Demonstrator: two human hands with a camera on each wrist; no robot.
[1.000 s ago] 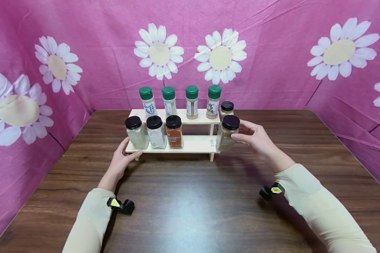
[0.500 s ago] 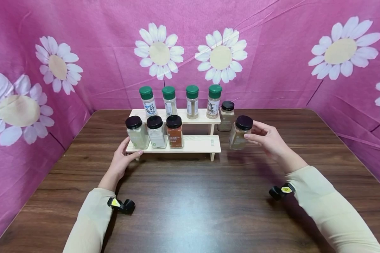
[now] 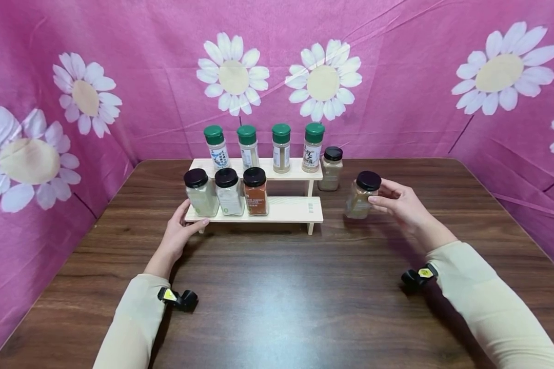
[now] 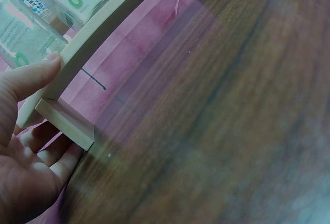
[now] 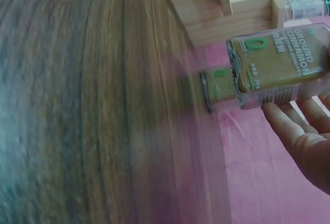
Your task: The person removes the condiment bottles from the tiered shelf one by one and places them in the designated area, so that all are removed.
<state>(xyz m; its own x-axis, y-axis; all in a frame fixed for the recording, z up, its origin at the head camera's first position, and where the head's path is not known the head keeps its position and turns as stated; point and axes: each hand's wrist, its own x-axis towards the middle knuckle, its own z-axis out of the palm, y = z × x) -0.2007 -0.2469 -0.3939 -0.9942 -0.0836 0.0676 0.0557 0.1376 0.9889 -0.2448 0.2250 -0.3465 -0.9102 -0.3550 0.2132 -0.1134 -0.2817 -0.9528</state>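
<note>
- The right hand (image 3: 403, 207) pinches a square clear-glass jar with a black lid and brown powder (image 3: 361, 202) between thumb and fingers; the right wrist view shows "GROUND CINNAMON" on its label.
- That jar is upright or nearly so, to the right of a two-tier pale wooden rack (image 3: 286, 218) and apart from it. Its base seems to be off the dark brown wood-grained bench (image 3: 268, 297), though the dim right wrist view makes the gap hard to judge.
- The left hand (image 3: 177, 236) grips the left end of the rack's lower tier (image 3: 295, 210), thumb on the front edge, the other fingers around the end by the leg.
- On the lower tier, side by side toward the left, stand three square black-lidded glass jars: one with pale greenish contents (image 3: 200, 199), one with white contents (image 3: 230, 199) and one with orange-red contents (image 3: 256, 200).
- Four slim clear bottles with green caps (image 3: 281, 156) stand in a row along the upper tier (image 3: 296, 166).
- Another black-lidded jar with tan-brown contents (image 3: 331, 173) stands on the bench just beside the rack's right end, behind the held jar.
- Pink cloth with large white daisies (image 3: 277, 92) hangs behind the bench.
</note>
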